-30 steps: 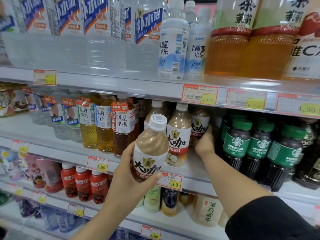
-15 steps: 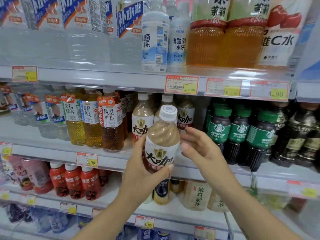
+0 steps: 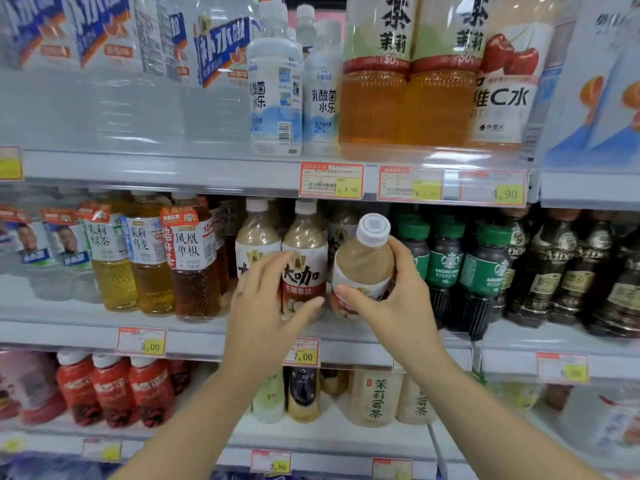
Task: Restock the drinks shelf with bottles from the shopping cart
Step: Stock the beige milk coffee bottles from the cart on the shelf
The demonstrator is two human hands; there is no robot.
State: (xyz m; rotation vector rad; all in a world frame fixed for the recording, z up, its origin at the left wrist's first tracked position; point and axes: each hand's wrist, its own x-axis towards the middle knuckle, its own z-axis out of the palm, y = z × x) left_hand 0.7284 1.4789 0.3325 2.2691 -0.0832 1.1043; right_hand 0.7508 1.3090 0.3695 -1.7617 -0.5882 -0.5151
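The right hand (image 3: 398, 299) grips a tilted coffee bottle (image 3: 363, 261), not yet set on the shelf (image 3: 52, 318), at three o'clock from the standing bottles (image 3: 304, 244); the left hand (image 3: 270, 306) is spread open; I can't see the cart.

Head-worn view, close, facing shelf (image 3: 194, 332)

Left grip (image 3: 270, 306) raised with fingers spread and loose; right grip (image 3: 405, 303) beside it curls round a tilted bottle (image 3: 363, 261).
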